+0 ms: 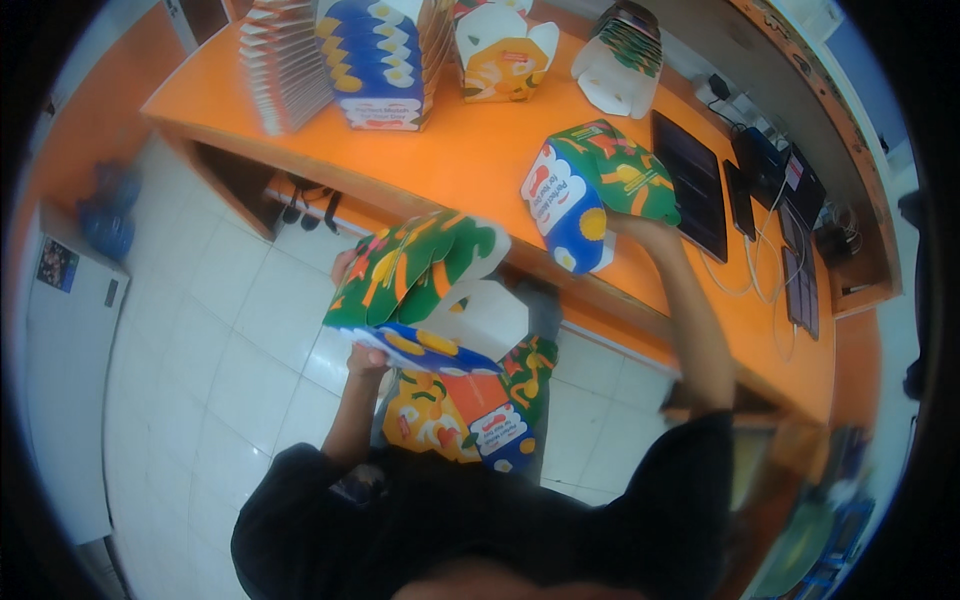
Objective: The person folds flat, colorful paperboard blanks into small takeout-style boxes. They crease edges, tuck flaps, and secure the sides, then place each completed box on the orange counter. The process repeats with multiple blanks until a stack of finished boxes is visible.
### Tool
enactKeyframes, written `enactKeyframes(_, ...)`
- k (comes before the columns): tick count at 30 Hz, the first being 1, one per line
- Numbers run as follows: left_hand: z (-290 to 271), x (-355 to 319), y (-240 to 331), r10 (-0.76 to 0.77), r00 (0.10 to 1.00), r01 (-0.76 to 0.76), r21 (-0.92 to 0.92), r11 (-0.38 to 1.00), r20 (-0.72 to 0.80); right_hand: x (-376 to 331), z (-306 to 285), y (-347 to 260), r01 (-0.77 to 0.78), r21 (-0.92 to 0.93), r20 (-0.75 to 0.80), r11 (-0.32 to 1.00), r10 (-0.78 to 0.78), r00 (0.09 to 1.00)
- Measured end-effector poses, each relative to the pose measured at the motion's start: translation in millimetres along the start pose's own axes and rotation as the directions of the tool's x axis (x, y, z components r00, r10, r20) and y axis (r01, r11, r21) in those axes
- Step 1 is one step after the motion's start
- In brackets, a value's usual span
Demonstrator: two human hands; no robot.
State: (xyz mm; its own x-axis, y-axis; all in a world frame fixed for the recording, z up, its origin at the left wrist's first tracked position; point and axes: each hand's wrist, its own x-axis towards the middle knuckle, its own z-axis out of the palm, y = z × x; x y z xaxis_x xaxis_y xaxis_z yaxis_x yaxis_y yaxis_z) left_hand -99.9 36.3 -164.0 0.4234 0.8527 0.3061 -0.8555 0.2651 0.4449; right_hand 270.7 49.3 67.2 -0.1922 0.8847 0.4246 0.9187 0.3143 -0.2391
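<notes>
My left hand [368, 360] grips a partly folded paper food box [415, 265], green and blue with a white inside, tilted over my lap. Its thumb shows at the lower edge and fingertips at the far left side. At the right part of the table, my right hand [632, 224] is closed at the near edge of a second green and blue food box [600, 180]; its fingers are mostly hidden by the box. Across my lap lies a printed carton [480, 400] in orange, yellow, green and blue, partly covered by the box in my left hand.
Along the far side of the orange table [440, 165] stand nested blue food boxes [375, 75], a yellow box [505, 65] and another nested stack [620, 65]. A dark tablet [690, 185], several phones and white cables lie at the right. A white cabinet [70, 370] stands at far left.
</notes>
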Motion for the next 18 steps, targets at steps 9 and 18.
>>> enactKeyframes(9,-17.6,25.7,-2.4,0.059,0.996,-0.069,0.148,0.987,0.068,-57.3,-25.0,-35.5,-0.138,0.295,-0.011,0.946,0.148,0.989)
enactKeyframes(18,87.3,89.3,-11.6,0.14,0.911,-0.289,0.361,0.886,0.387,-128.8,-26.6,-77.1,-0.125,0.396,0.301,0.91,0.0,0.954)
